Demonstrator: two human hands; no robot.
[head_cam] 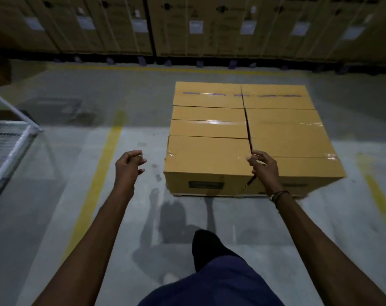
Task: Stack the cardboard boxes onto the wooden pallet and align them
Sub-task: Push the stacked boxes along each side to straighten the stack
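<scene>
Cardboard boxes [249, 133]: one tight layer on the wooden pallet [220, 195], of which only a front sliver shows; purple print on the sealing tape is too blurred to read. Left hand [129, 166] loosely curled, holding nothing, over bare floor between the yellow line [99, 173] and the stack. Right hand [263, 165] fingers spread, at the near seam between boxes.

Warehouse interior. Indicated by a row of tall labelled cartons [194, 25] ranged across the top of the frame, a concrete floor [62, 173] marked with yellow lines [103, 160].
</scene>
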